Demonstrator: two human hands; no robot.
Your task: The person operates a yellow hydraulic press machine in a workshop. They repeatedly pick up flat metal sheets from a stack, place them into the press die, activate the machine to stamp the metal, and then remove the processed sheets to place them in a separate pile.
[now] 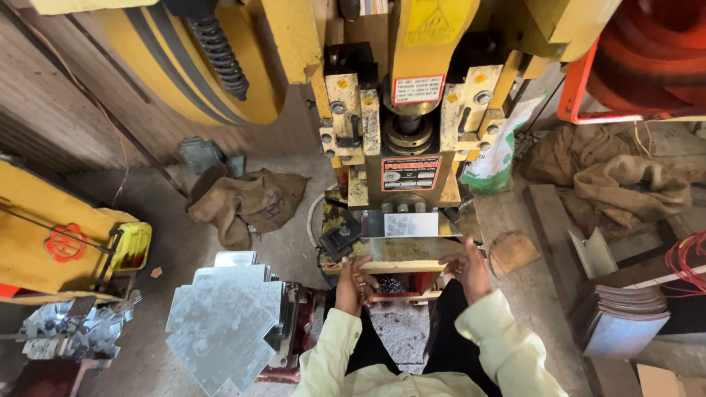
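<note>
— What's in hand here?

— Feeding the yellow power press (408, 132), by the look of it. A small bright metal blank (410, 224) sits on the press bed under the ram, at the middle of the bed's far edge. Both hands rest at the near edge of the bed plate (401, 254): the left hand (354, 283) at its left corner, fingers curled loosely, grasping nothing I can make out; the right hand (468, 268) at the right corner, also loosely curled and seemingly empty (the palms are hidden, so I can't be certain).

— So the next move calls for?

— I'd judge hands kept clear of the die, and the blank square beneath the ram.

— Materials?

— A fanned stack of flat galvanised sheets (220, 323), spangled and dull grey, lies left of the person's knees. A neater pile of bent sheets (625, 312) sits right. Coarse burlap sacks (246, 202) are slumped on the dusty concrete floor.
</note>
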